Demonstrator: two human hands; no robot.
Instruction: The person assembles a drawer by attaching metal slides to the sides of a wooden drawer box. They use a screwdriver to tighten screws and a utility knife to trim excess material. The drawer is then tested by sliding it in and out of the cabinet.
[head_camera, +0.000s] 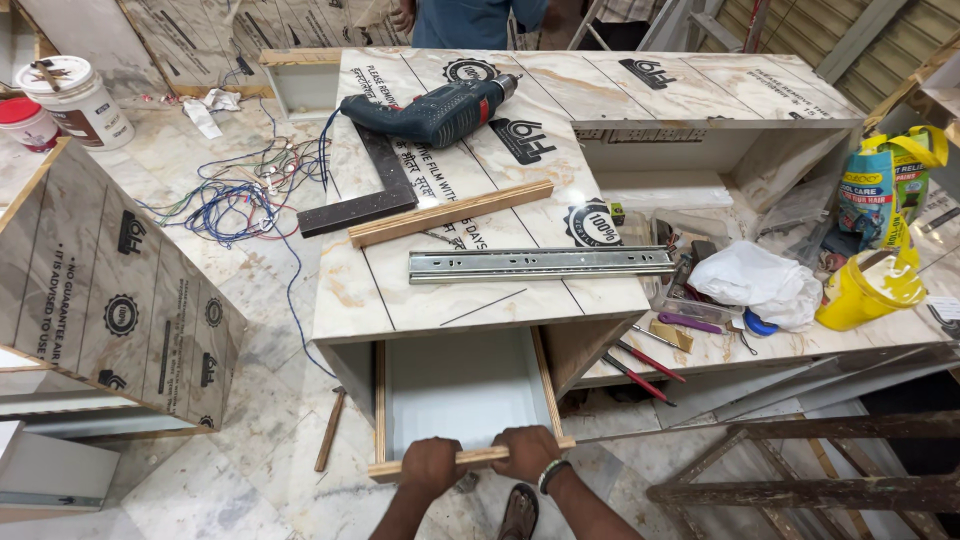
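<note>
We look down on both hands gripping the front edge of a plywood drawer (462, 395). Our left hand (430, 466) has its fingers curled together over the front rail (470, 459), and our right hand (527, 452) sits just beside it, fingers clamped on the same strip of wood. The drawer box, white inside, runs away from our fingers into the opening of a marble-patterned cabinet (380, 300), and it stands partly out of that opening.

Beyond our fingers, on top of the cabinet, lies a steel drawer slide (540, 263), loose and flat. Farther off sit a wooden batten (450, 213), a dark try square (372, 190) and a blue power drill (435, 112). To the left of our fingers a hammer (330, 428) lies on the floor, with a tangle of blue wire (235, 205) well beyond it. To the right, screwdrivers (640, 368) and a white plastic bag (755, 283) rest on a low panel.

We judge this to be the fitting step: the drawer box is being tried in its opening. The next move calls for an even grip from both hands, so the box travels square and does not bind against the side walls.
</note>
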